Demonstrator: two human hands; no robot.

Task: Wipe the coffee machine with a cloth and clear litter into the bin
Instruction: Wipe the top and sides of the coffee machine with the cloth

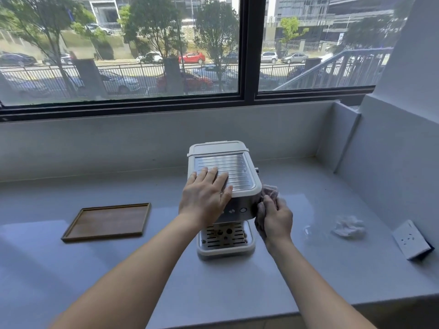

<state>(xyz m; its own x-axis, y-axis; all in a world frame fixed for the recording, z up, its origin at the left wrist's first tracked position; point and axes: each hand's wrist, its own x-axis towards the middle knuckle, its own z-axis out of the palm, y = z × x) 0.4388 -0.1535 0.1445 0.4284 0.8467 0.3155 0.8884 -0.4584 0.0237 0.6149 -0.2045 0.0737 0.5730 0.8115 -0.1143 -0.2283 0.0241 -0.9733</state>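
Two bare forearms reached in from the near edge over a pale, glossy bench (118, 269) that ran to a low white upstand under a wide dark-framed window (247, 96). The right hand (276, 218) was clenched around a pinkish cloth (269, 192), pressing it against the right front corner of the coffee machine (240, 200), its fingers (269, 203) curled into the fabric. The left hand (205, 194) lay flat and released on the machine's ribbed metal top, palm down, grasping nothing. The cream-coloured machine stood near the middle of the bench, its slotted drip tray (225, 242) facing the person, with dark specks on the grille. To the left, well apart from the machine, lay an empty wooden tray (108, 222). To the right lay a crumpled white tissue (349, 226), and beyond it a white block (412, 238) rested tilted near the side wall. That white wall (380, 150) closed the bench's right end. Through the glass were trees, a railing and parked cars in daylight.
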